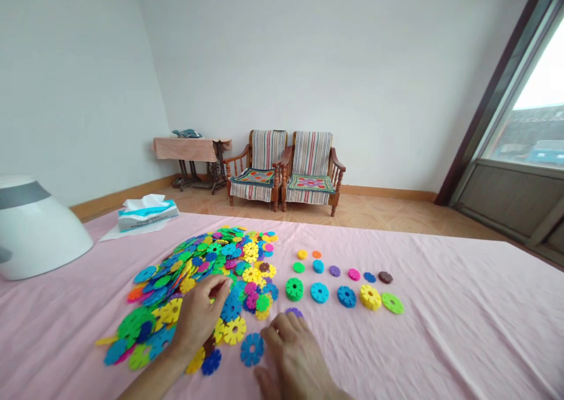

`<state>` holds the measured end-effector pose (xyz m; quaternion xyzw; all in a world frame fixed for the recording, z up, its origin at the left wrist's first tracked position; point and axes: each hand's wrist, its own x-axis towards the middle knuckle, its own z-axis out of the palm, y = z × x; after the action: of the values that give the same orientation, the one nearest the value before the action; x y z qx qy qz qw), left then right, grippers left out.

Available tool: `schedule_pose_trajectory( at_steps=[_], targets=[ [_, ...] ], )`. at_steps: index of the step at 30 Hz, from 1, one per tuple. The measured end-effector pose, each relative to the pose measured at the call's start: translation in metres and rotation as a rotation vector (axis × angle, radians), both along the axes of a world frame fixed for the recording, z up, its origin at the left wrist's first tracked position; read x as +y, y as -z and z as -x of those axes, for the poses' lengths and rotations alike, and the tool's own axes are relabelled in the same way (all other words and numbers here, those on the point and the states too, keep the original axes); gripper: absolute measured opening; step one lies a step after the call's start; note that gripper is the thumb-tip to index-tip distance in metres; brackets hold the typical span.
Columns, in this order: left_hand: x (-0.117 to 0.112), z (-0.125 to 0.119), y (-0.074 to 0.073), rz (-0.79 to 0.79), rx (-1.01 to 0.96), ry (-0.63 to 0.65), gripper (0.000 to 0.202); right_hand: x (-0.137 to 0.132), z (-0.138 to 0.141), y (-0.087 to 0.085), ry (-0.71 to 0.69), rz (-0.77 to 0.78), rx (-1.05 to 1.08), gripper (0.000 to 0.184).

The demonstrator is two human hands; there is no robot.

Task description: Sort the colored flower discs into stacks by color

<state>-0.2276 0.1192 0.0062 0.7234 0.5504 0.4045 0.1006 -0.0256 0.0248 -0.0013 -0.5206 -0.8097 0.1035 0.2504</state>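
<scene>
My left hand is over the right part of a heap of plastic snowflake discs. Its thumb and fingertips come together in a pinch; whatever may be between them is hidden. Just above the pink cloth, my right hand has bent fingers and its thumb held apart, with nothing seen in it. A large blue disc lies beside its thumb side, and a purple disc shows just beyond its knuckles. Farther off, sorted discs form rows, among them a green one and a stack of yellow ones.
Pink cloth covers the table. A white and grey appliance stands at the left edge, with a tissue pack behind it. Beyond the table are two wooden armchairs and a small cloth-covered table.
</scene>
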Motion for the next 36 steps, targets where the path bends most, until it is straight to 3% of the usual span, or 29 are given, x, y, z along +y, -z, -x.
schedule_pose_trajectory(
  at_steps=[5, 13, 18, 21, 25, 28, 32, 36],
  targets=[
    [0.000, 0.003, 0.011, -0.027, 0.033, 0.032, 0.028, 0.008, 0.025, -0.012, 0.100, 0.143, -0.021, 0.030],
    [-0.003, 0.000, 0.012, -0.039, 0.109, 0.063, 0.030, 0.009, 0.024, -0.012, 0.129, 0.208, -0.015, 0.036],
    [-0.002, 0.001, 0.015, -0.029, 0.118, 0.056, 0.030, 0.005, 0.029, -0.002, 0.125, 0.196, -0.118, 0.035],
    [-0.002, 0.001, 0.015, -0.033, 0.115, 0.055, 0.029, 0.001, 0.028, 0.007, 0.146, 0.158, -0.050, 0.029],
    [-0.002, 0.002, 0.014, -0.040, 0.125, 0.058, 0.029, 0.007, -0.001, 0.000, 0.136, 0.087, 0.285, 0.012],
    [-0.001, 0.002, 0.013, -0.046, 0.132, 0.065, 0.029, 0.028, -0.044, -0.014, 0.266, 0.119, 0.454, 0.016],
    [0.000, 0.002, 0.013, -0.048, 0.125, 0.081, 0.028, 0.065, -0.099, -0.021, 0.397, 0.201, 0.434, 0.022],
    [-0.001, 0.003, 0.014, -0.056, 0.117, 0.079, 0.027, 0.088, -0.124, -0.017, 0.416, 0.308, 0.393, 0.012]
  ],
)
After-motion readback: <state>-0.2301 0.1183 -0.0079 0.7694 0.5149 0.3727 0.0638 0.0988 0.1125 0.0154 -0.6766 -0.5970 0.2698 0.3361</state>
